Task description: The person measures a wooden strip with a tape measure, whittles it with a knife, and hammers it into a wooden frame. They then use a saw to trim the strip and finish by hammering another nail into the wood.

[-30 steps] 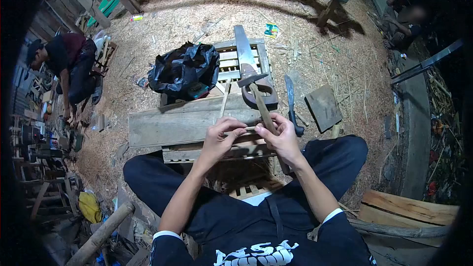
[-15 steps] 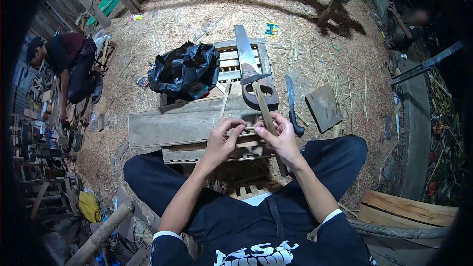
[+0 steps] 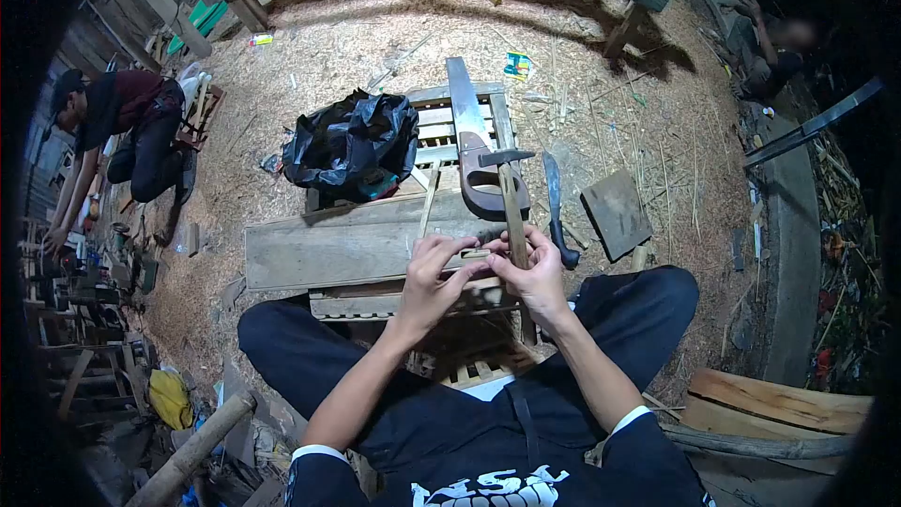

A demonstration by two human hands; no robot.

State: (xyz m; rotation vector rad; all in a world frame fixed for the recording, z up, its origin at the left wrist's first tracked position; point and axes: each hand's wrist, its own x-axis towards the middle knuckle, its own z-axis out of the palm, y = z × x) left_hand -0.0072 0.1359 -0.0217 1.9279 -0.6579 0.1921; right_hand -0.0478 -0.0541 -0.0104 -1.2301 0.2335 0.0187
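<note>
My left hand [image 3: 435, 280] is closed in a pinch on a small piece of wood [image 3: 476, 253], pale and short. The fingertips of my right hand [image 3: 537, 274] meet the other end of that piece. A hammer [image 3: 512, 211] is also in my right hand, its wooden handle gripped against the palm and its dark head [image 3: 505, 159] pointing away from me. Beneath the hammer head lies a handsaw [image 3: 466, 99] with a brown handle. A long plank [image 3: 319, 249] rests on the slatted wooden bench [image 3: 352, 303] below my hands.
A black plastic bag [image 3: 347, 145] sits on the bench beside a thin wooden strip [image 3: 429, 197]. To the right are a large knife [image 3: 553, 192] and a square board [image 3: 616, 207] on shavings. One person [image 3: 141, 127] crouches at left; another [image 3: 765, 52] sits far right.
The hammer has swung slightly right and stands more upright in my right hand. The small piece of wood shows more between my fingers. The person at left has reached farther left.
</note>
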